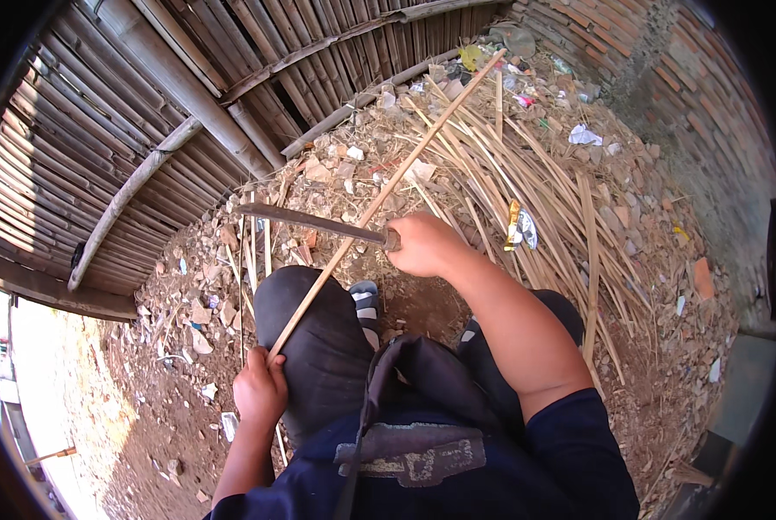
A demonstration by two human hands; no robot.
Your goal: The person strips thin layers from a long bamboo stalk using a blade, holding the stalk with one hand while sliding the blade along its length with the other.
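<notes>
While hands (260, 386) grip strip (394, 185) (left), knife (308, 220) (right), strip slanting away rightward, knife leftward

Our blade (310, 222) looks like dull, dark metal, our long strip (408, 169) like smooth, matt wood. We see rough, earthy ground (171, 416) under dry wooden strips (589, 260), a glossy plastic-looking wrapper (521, 227), coarse bricks (704, 104) and our matt cloth trousers (323, 390).

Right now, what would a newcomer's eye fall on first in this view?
Likely the long-bladed knife in the right hand, near the middle of the view, its blade crossing the long pale strip that the left hand grips near its lower end. Next, the heap of similar strips spread over the littered ground, ahead and to the right.
</notes>
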